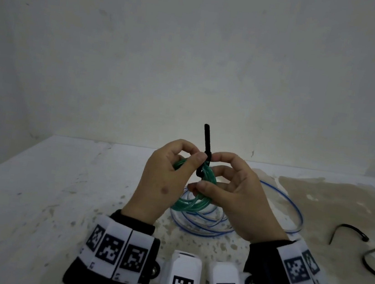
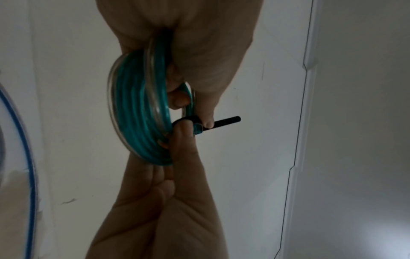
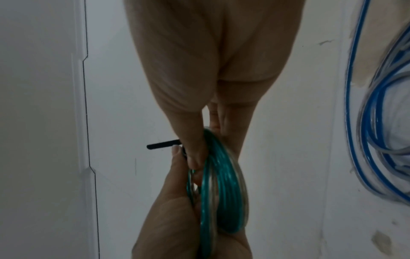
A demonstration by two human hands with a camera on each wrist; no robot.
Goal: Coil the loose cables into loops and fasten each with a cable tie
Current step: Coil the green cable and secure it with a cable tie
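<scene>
Both the left hand (image 1: 164, 181) and the right hand (image 1: 241, 196) gripped the green cable coil (image 1: 191, 204) between them, fingertips pinching the black cable tie (image 1: 206, 144) wrapped around it.

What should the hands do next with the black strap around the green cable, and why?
Probably pull the black cable tie snug. It already wraps the green cable coil, which the left hand and right hand hold together above the table, and its free end sticks up loose. Tightening should keep the loops from springing apart.

A stained white table (image 1: 45, 182) bears a blue cable (image 1: 293, 203) and two black ties (image 1: 348, 231).
</scene>
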